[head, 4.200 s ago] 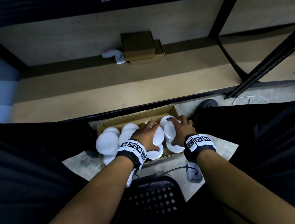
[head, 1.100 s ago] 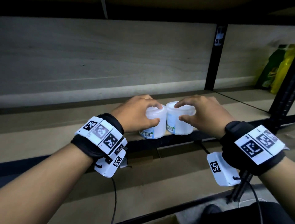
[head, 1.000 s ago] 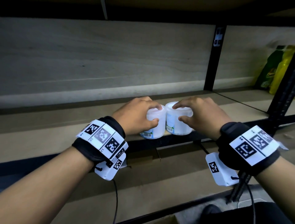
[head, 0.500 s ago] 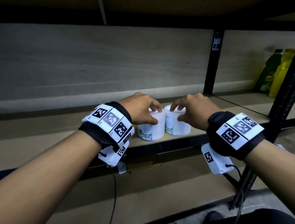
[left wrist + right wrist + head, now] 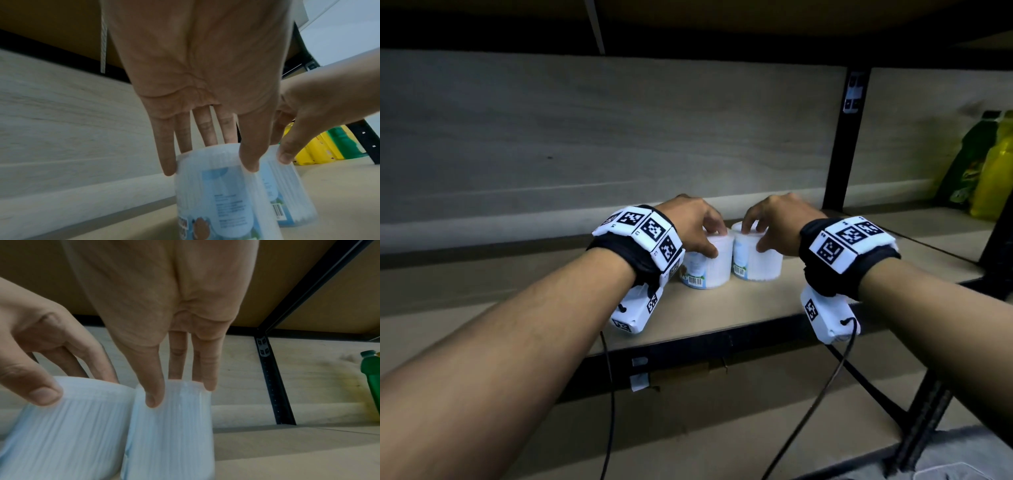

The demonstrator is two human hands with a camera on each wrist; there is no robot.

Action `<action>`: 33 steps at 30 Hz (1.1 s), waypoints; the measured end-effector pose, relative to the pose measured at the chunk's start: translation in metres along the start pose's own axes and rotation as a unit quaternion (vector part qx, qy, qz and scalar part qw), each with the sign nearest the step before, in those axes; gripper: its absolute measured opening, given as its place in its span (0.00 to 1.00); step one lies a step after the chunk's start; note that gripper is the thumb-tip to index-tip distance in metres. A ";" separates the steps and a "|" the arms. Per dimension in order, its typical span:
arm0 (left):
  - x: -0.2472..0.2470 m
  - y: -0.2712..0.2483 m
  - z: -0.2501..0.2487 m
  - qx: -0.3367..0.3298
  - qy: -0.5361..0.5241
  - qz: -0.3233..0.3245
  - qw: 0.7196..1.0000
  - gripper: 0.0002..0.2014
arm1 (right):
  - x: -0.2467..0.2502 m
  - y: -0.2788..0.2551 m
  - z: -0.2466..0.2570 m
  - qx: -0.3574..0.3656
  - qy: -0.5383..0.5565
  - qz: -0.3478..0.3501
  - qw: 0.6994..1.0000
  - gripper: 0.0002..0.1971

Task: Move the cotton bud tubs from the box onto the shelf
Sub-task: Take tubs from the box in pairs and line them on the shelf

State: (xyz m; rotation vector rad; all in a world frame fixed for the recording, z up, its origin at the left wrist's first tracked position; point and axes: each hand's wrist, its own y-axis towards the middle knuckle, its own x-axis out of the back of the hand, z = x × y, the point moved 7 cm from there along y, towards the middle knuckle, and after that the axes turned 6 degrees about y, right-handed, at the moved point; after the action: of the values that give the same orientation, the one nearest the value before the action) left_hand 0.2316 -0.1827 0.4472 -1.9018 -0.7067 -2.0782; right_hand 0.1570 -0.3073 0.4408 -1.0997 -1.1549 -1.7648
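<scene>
1. On the shelf board (image 5: 722, 308), set back from its front edge, two cotton bud tubs stand upright and touching: the left tub (image 5: 707, 265) and the right tub (image 5: 756, 262), both translucent white with blue labels and barcodes facing out.
2. The left hand (image 5: 688, 226) grasps the left tub from above, thumb and fingers curled down round its lid rim; the left wrist view shows the fingertips (image 5: 249, 164) pressed on the upper wall.
3. The right hand (image 5: 779, 221) does the same to the right tub, thumb at the front and fingers over the top, pinching the rim.
4. Progress, as I judge it: these two tubs are down on the shelf, so this delivery is all but finished; only the letting go is left.
5. What remains overall I cannot count, because the box is out of sight in all three views.
6. The count: two tubs, two hands, one on each. No other tubs are visible on this shelf.
7. Further out, a black upright post (image 5: 840, 147) divides the bays, and beyond it at the far right stand a green bottle (image 5: 969, 161) and a yellow bottle (image 5: 996, 178).
8. Below, cables (image 5: 822, 390) hang from the wrist cameras past a lower shelf.
</scene>
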 end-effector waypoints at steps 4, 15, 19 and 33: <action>-0.006 0.017 0.011 -0.001 -0.006 0.005 1.000 0.20 | -0.003 0.020 -0.007 0.000 0.003 0.004 1.000 0.19; -0.016 0.061 0.035 0.007 -0.057 0.006 0.998 0.21 | -0.015 0.066 -0.024 -0.027 -0.003 0.033 0.999 0.19; -0.023 0.074 0.044 0.009 -0.070 -0.008 0.997 0.20 | -0.019 0.077 -0.029 -0.023 0.003 0.023 0.999 0.20; -0.034 0.085 0.052 0.014 -0.044 -0.053 0.998 0.23 | -0.024 0.089 -0.033 -0.011 0.002 0.006 1.000 0.21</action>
State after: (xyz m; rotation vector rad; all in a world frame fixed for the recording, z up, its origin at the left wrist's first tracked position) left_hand 0.3222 -0.2347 0.4321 -1.9915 -0.8698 -2.0451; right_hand 0.2374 -0.3635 0.4384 -1.1130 -1.1275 -1.7727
